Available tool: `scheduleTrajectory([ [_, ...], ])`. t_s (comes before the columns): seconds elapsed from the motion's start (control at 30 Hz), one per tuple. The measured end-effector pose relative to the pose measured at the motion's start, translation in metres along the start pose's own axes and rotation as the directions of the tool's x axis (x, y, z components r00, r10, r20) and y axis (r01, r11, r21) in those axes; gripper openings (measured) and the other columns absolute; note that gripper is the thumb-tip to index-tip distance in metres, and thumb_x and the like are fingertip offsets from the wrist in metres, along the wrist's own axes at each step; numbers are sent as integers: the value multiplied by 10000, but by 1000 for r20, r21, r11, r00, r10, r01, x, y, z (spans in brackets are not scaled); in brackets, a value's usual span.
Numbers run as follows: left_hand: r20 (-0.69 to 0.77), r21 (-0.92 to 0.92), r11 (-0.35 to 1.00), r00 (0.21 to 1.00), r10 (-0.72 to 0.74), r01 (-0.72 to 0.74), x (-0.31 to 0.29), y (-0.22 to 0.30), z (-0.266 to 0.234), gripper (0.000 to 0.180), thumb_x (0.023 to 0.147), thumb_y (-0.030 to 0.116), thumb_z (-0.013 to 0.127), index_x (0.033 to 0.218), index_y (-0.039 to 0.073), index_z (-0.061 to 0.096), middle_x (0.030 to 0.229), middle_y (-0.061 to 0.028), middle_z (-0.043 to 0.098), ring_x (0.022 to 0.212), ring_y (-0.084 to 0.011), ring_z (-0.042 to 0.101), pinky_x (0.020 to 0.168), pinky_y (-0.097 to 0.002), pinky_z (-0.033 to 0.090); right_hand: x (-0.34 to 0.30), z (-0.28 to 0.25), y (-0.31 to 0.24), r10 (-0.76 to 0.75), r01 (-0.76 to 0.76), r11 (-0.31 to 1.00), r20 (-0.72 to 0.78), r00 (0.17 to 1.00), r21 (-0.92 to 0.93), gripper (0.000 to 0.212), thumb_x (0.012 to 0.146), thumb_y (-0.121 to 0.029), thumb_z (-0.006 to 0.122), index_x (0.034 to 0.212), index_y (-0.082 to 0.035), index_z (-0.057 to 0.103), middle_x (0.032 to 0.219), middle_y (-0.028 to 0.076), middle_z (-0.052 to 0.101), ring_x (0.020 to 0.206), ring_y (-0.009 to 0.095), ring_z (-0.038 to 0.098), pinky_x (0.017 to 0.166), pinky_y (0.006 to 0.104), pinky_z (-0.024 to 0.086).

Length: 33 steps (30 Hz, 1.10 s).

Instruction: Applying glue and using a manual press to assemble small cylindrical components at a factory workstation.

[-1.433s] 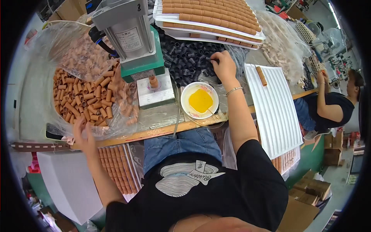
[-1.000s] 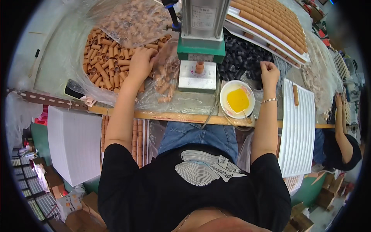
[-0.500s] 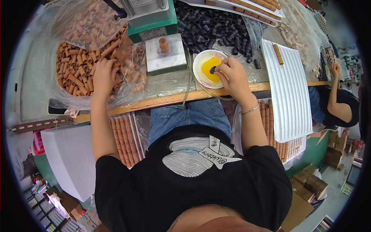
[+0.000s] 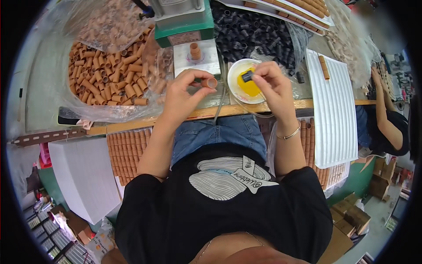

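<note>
- Head view: left hand (image 4: 183, 96) pinches a brown tube (image 4: 212, 82), left of the bowl (image 4: 231, 80).
- Right hand (image 4: 274, 86) pinches a black bit (image 4: 247, 76) over the bowl's yellow liquid (image 4: 249, 90).
- Looks like the getting-ready step; next seems to need steady pinches.

Brown, black, yellow
Orange-brown on the tube (image 4: 211, 83), black on the fitting (image 4: 248, 76), yellow on the liquid (image 4: 251, 89) in the white bowl (image 4: 233, 83), green on the press (image 4: 187, 34), white striped print (image 4: 213, 182) on the black T-shirt (image 4: 154, 215).
</note>
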State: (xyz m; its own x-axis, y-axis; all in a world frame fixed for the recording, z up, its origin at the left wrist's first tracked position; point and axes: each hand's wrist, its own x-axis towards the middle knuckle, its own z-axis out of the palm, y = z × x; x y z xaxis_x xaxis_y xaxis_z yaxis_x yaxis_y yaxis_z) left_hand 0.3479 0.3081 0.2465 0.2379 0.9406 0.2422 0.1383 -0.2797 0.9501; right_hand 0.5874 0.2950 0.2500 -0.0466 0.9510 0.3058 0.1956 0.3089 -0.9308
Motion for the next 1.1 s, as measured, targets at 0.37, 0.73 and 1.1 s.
scheduleTrajectory([
  [0.37,175,-753,554,919,-353,356,4,-24,18,245,901,149,630,1117,53,564,1079,-82,626,958,-183,619,840,-300,505,3,18,-14,-10,3,991,54,999,132,75,794,-57,676,829,-16,624,903,65,553,832,176,531,751,290,416],
  [0.73,425,-905,-110,855,-297,412,-5,3,66,334,972,291,499,1209,59,537,1142,-58,613,1039,-181,572,942,-338,439,-7,43,-5,-662,524,654,-78,745,-545,133,690,-93,711,798,-78,635,916,56,611,778,235,585,704,359,437],
  [1.1,377,-926,-178,854,-358,334,-1,-32,49,225,959,221,534,1115,65,576,1112,-49,635,1010,-165,594,788,-294,494,62,-228,102,-37,-647,339,-696,717,-683,440,762,-408,717,1017,-58,636,1038,201,605,999,368,570,828,454,473],
])
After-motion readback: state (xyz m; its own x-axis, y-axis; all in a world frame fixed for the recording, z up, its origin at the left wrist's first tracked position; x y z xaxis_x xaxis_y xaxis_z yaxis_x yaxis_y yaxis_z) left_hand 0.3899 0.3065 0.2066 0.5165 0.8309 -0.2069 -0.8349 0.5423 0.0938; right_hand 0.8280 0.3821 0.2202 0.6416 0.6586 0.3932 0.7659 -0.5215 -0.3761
